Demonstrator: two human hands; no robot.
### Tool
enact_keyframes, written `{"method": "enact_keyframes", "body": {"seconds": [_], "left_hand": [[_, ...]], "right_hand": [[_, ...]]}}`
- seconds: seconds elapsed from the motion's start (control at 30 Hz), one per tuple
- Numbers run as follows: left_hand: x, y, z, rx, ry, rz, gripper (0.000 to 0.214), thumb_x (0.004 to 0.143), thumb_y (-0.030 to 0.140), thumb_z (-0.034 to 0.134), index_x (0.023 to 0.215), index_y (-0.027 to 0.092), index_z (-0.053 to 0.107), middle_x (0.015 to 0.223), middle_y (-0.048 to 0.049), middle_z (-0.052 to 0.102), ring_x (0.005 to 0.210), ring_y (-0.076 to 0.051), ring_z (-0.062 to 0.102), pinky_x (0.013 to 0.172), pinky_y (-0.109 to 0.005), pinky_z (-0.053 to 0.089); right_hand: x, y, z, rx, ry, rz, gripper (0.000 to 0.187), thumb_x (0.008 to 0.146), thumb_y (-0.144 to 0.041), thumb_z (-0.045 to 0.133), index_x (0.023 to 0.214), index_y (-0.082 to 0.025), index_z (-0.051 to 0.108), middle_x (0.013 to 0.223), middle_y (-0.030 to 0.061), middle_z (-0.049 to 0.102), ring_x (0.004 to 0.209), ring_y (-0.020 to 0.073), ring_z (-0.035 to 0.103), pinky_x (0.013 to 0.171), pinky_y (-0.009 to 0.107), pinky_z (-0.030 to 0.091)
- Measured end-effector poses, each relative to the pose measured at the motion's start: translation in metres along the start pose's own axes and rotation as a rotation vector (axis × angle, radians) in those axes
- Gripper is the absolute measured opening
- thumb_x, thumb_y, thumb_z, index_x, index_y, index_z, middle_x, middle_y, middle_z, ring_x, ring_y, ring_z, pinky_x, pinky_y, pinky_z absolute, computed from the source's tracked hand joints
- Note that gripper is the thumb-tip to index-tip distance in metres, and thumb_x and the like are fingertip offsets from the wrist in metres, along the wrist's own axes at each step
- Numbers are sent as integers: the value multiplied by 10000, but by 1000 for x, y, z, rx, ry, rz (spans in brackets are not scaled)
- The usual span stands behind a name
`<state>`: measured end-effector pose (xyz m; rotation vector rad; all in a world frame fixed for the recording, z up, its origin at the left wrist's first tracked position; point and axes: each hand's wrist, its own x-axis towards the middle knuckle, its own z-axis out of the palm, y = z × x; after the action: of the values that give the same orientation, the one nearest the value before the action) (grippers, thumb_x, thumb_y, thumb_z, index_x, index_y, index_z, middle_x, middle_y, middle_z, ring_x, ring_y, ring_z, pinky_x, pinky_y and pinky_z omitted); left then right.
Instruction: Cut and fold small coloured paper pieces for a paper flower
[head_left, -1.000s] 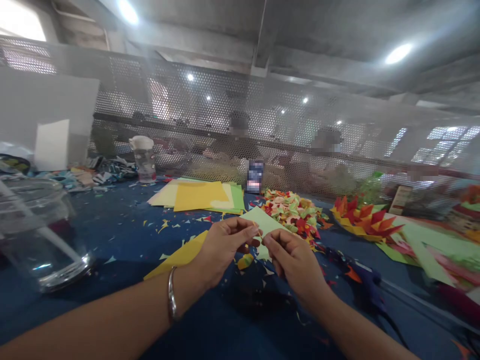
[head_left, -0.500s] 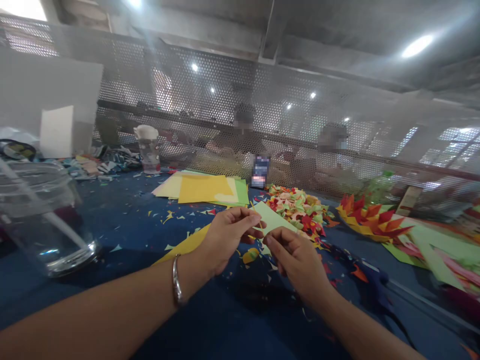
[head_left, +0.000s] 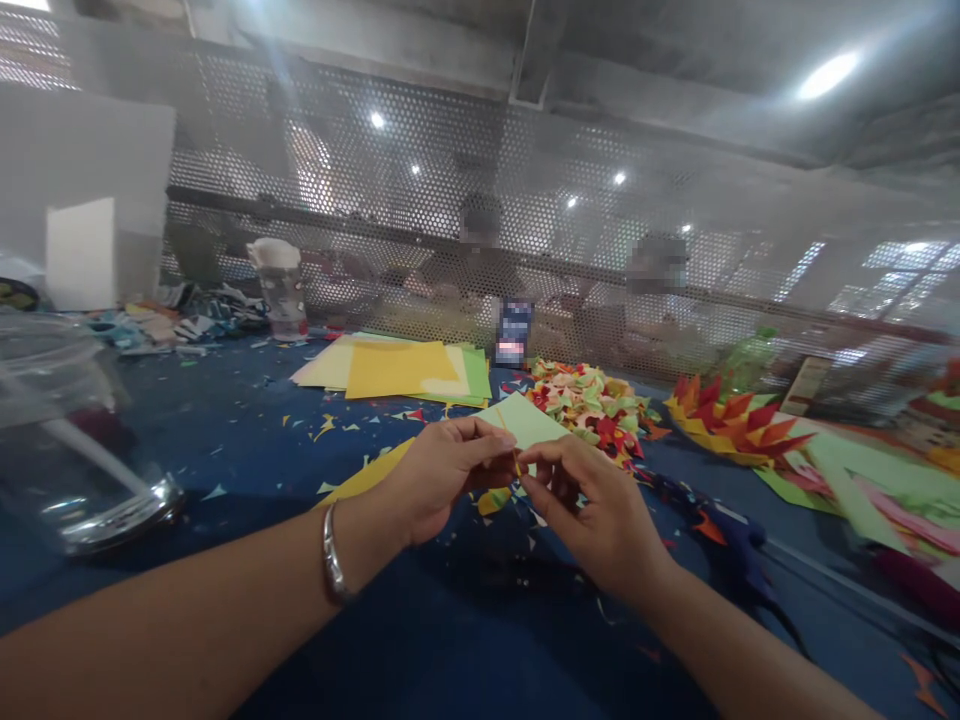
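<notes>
My left hand, with a silver bangle on its wrist, pinches a thin yellow paper strip between thumb and fingers. Close against it, the thumb and forefinger of my right hand meet at the strip's lower end. My fingers hide part of the strip. Behind both hands lies a light green sheet on the blue table. A yellow sheet shows past my left wrist, and a small yellow-green paper piece lies just below the fingertips.
Coloured sheets, a phone and a heap of folded paper pieces sit farther back. Rightward are an orange paper flower and a blue glue gun. A clear jar stands left. Paper scraps litter the table.
My right hand's fingertips have come up to the yellow strip, closer to my left fingers. The view has shifted slightly, so the surroundings sit a little farther left.
</notes>
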<state>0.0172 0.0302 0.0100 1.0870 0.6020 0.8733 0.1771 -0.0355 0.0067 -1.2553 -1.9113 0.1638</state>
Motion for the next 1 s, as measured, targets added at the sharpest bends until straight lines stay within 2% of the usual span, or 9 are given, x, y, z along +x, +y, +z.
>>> {"method": "enact_keyframes", "body": {"seconds": [0.2, 0.3, 0.47, 0.6, 0.73, 0.83, 1.0], "left_hand": [[0, -3, 1, 3, 15, -19, 180, 665, 235, 736, 645, 151, 579, 655, 13, 635, 609, -89, 593, 689, -251, 487], [-1, -4, 1, 35, 6, -29, 168, 674, 230, 726, 644, 140, 587, 646, 5, 650, 591, -93, 609, 663, -251, 490], [-4, -4, 1, 182, -94, -72, 141, 701, 252, 690, 672, 138, 612, 607, -26, 675, 581, -135, 645, 573, -245, 478], [-7, -5, 1, 297, -159, -50, 110, 722, 269, 649, 709, 160, 636, 671, -22, 695, 627, -142, 660, 613, -260, 492], [-8, -5, 1, 352, -181, -45, 93, 710, 265, 631, 698, 174, 618, 690, -7, 693, 629, -155, 667, 611, -275, 502], [-7, -5, 0, 355, -201, -60, 95, 699, 256, 631, 688, 166, 601, 659, 2, 684, 625, -161, 674, 598, -268, 502], [-7, -5, -2, 343, -207, -46, 119, 694, 261, 640, 682, 160, 577, 626, 15, 665, 614, -160, 673, 593, -271, 507]], "right_hand": [[1, -3, 0, -19, 7, -92, 101, 878, -218, 525, 927, -220, 612, 798, 25, 565, 638, 141, 518, 582, 259, 414], [1, -3, 0, -10, 12, -93, 85, 871, -201, 537, 891, -212, 619, 764, 16, 553, 655, 141, 514, 593, 257, 401], [2, 1, 0, 67, 8, 41, 73, 871, -254, 545, 873, -210, 603, 765, 10, 547, 622, 132, 501, 562, 247, 402], [3, 3, 0, 164, -28, 181, 104, 865, -306, 553, 856, -208, 586, 751, -1, 544, 541, 106, 497, 492, 230, 403], [4, 4, 0, 272, -72, 290, 131, 856, -337, 562, 873, -207, 564, 639, -27, 546, 473, 100, 513, 430, 209, 411], [5, 4, -1, 359, -101, 331, 161, 852, -359, 565, 892, -203, 555, 554, -50, 533, 436, 102, 517, 406, 201, 428], [7, 3, 0, 472, -110, 374, 187, 829, -361, 595, 871, -187, 543, 541, -63, 535, 408, 83, 519, 391, 181, 413]]}}
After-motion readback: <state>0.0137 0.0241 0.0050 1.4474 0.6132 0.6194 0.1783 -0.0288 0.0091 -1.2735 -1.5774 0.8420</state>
